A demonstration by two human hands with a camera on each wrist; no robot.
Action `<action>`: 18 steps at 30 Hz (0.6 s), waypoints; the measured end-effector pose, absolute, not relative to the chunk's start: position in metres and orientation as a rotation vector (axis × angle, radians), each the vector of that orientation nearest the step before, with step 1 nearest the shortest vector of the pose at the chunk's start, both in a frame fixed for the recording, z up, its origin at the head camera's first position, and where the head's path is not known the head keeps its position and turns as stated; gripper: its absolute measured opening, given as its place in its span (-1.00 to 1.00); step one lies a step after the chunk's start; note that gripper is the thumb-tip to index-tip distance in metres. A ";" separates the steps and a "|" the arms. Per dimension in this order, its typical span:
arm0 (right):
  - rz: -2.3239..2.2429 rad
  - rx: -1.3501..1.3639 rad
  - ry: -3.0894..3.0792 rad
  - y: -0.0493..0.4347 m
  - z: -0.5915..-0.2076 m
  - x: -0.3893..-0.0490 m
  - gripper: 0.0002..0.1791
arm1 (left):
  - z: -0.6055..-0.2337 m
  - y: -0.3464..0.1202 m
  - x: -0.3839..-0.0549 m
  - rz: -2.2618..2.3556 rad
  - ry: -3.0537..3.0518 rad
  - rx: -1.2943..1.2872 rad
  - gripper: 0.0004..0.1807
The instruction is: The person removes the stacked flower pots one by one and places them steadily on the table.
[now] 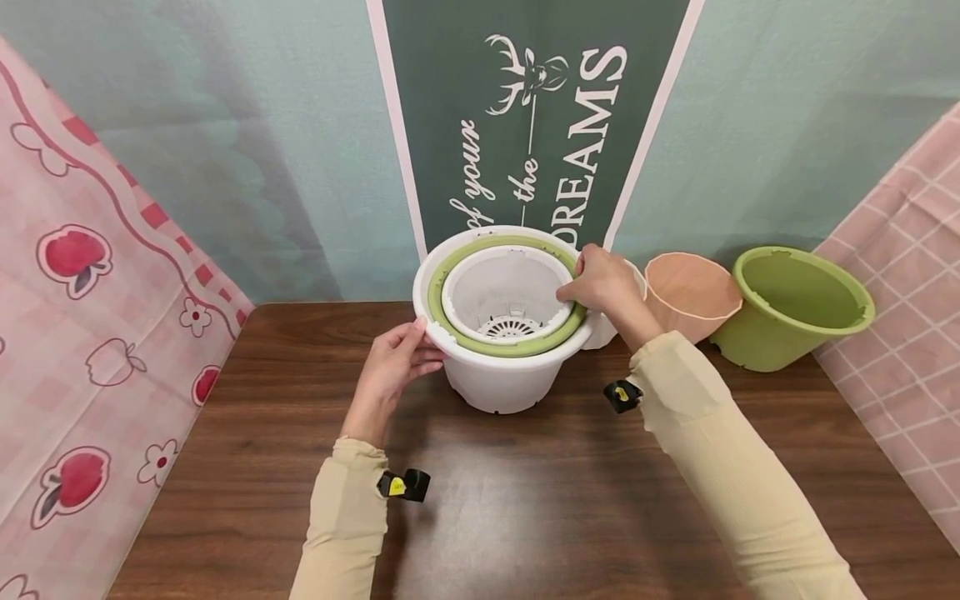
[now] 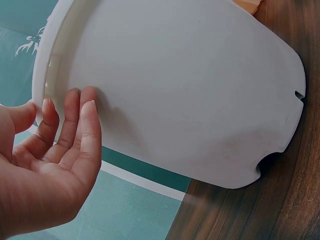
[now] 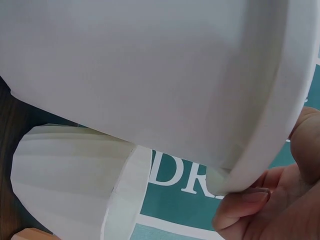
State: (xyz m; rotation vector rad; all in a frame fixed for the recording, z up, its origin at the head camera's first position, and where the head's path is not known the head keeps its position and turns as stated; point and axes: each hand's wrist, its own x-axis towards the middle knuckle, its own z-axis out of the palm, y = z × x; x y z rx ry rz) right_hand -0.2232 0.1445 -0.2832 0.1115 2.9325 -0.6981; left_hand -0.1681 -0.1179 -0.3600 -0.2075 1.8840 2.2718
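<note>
A large white flowerpot (image 1: 498,387) stands upright on the table near the back wall. Nested inside it are a green pot (image 1: 510,347) and a smaller white pot (image 1: 510,279) with a slotted bottom. My left hand (image 1: 393,358) pinches the big pot's left rim, thumb at the edge and fingers bent beneath, as the left wrist view shows. On the opposite side, my right hand (image 1: 609,283) grips the rim. Its thumb reaches over toward the smaller white pot, while the right wrist view has fingers (image 3: 245,205) under the outer rim.
To the right stand a white ribbed pot (image 3: 70,170), partly hidden by my right arm, a peach faceted pot (image 1: 693,292) and another green pot (image 1: 757,337). A teal wall cloth (image 1: 322,167) hangs right behind. Pink patterned cloths border the wooden table (image 1: 495,517) on both sides.
</note>
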 end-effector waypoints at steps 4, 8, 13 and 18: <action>-0.688 0.109 2.936 0.144 -0.283 -0.223 -0.69 | -0.360 -0.119 -0.168 2.271 1.883 -0.210 -0.72; -0.668 0.094 2.946 0.144 -0.283 -0.223 -0.65 | -0.360 -0.119 -0.168 2.272 1.882 -0.204 -0.72; -0.602 0.053 2.963 0.144 -0.283 -0.224 -0.62 | -0.360 -0.119 -0.168 2.272 1.884 -0.198 -0.72; -0.579 0.040 2.980 0.144 -0.284 -0.224 -0.71 | -0.361 -0.119 -0.168 2.276 1.876 -0.196 -0.72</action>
